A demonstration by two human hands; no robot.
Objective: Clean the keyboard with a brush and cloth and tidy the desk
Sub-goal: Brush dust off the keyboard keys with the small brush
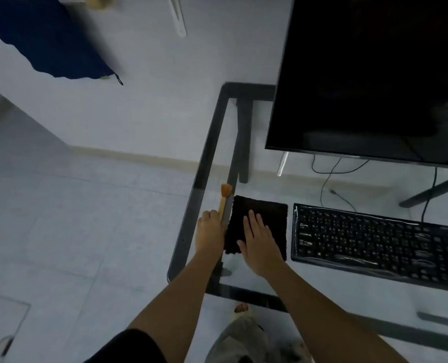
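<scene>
A black keyboard (374, 244) under a clear plastic cover lies on the glass desk (207, 163), right of a folded black cloth (267, 213). My right hand (259, 239) lies flat on the cloth, fingers spread. My left hand (210, 233) grips the wooden handle of a small brush (225, 196) at the cloth's left edge. The brush's orange bristles point away from me, near the desk's left rim.
A large dark monitor (369, 74) stands behind the keyboard, with cables (324, 184) trailing below it. The desk's dark frame and a leg (243, 142) show through the glass. A blue fabric (47, 43) hangs at the far left over pale floor tiles.
</scene>
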